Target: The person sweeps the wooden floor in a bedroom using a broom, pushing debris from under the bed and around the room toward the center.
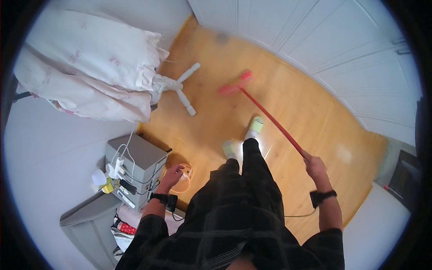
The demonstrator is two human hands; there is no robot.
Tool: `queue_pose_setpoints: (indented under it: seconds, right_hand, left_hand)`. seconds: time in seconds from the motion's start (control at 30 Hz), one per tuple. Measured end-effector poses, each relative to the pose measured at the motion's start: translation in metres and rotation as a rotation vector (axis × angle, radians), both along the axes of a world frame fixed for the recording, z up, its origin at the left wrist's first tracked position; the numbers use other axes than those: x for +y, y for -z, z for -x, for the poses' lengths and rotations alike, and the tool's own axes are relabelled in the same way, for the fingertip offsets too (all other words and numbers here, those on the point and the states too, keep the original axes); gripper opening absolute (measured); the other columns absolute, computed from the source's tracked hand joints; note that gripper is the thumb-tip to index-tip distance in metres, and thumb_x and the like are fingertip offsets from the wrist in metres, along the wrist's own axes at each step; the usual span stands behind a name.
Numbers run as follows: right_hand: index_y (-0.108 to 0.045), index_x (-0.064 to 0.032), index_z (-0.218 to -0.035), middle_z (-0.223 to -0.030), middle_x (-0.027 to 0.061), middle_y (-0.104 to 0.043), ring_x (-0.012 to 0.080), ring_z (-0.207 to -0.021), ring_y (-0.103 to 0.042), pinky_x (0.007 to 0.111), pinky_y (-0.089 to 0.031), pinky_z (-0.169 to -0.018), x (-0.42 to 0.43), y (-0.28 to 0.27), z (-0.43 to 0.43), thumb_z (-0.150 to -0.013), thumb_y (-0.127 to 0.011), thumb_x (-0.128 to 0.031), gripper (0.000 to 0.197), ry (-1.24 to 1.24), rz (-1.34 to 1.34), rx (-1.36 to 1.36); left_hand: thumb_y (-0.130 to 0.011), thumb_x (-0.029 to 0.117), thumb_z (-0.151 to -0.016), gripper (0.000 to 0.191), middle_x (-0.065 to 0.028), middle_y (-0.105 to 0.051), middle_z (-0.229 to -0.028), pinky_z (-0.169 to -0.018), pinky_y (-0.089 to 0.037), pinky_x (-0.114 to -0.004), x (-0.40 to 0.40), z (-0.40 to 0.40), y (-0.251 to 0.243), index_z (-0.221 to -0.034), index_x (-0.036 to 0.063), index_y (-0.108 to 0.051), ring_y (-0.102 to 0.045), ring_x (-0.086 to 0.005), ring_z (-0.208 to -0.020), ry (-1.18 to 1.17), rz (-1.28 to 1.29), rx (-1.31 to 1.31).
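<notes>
My right hand (315,167) is closed around the end of a long red broom handle (273,121). The handle slants away from me to the pink-red broom head (233,88), which is over the wood floor beyond my slippers and blurred. My left hand (173,174) hangs at my side, fingers curled, and no object shows in it. Behind and below it in the picture is a small orange wastebasket (182,185), partly covered by the hand. I cannot tell how tightly the left fingers are closed.
A white coat stand (179,86) with splayed feet carries a pale flowered cloth (101,57). A grey nightstand (138,152) holds a power strip (118,168), cables and a phone (128,186). White wardrobe doors (303,37) line the far right. My slippers (256,125) stand on the wood floor (209,125).
</notes>
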State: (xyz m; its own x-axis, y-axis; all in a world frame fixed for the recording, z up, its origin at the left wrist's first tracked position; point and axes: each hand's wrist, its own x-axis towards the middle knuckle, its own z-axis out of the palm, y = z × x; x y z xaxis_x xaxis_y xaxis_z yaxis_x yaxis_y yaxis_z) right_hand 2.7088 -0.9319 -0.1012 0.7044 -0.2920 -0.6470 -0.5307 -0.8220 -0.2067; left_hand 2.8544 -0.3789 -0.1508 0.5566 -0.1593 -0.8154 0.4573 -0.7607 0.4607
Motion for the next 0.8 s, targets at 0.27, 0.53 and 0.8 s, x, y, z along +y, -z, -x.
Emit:
queue_pose_setpoints:
  seconds: [0.27, 0.53, 0.8]
  right_hand:
    - [-0.047, -0.0287, -0.119, -0.080, 0.0114, -0.061, 0.0284, -0.077, -0.059, 0.041, -0.048, -0.063, -0.003, 0.056, -0.193, -0.083, -0.046, -0.015, 0.039, -0.286, 0.008, -0.005]
    - [-0.046, -0.0243, -0.121, -0.079, 0.0150, -0.060, 0.0330, -0.074, -0.058, 0.043, -0.047, -0.063, -0.148, 0.042, -0.089, -0.082, -0.048, -0.013, 0.040, -0.172, 0.011, 0.090]
    - [-0.055, -0.0129, -0.112, -0.087, 0.0206, -0.060, 0.0355, -0.076, -0.059, 0.043, -0.047, -0.063, -0.226, -0.032, -0.006, -0.083, -0.050, -0.012, 0.030, 0.060, -0.066, -0.085]
  left_hand:
    - [-0.051, 0.015, -0.079, 0.025, -0.0095, -0.059, -0.083, -0.070, -0.044, -0.028, -0.010, 0.000, -0.027, -0.100, 0.0021, -0.057, -0.055, -0.0161, -0.077, -0.193, -0.124, -0.011]
    - [-0.052, 0.018, -0.080, 0.027, -0.0101, -0.059, -0.085, -0.072, -0.044, -0.028, -0.112, -0.017, -0.017, -0.102, 0.0037, -0.056, -0.056, -0.0185, -0.079, -0.069, -0.081, -0.014]
    - [-0.050, 0.017, -0.081, 0.024, -0.0090, -0.057, -0.078, -0.067, -0.044, -0.029, -0.185, -0.061, -0.021, -0.101, 0.0053, -0.056, -0.054, -0.0170, -0.073, -0.105, -0.059, 0.018]
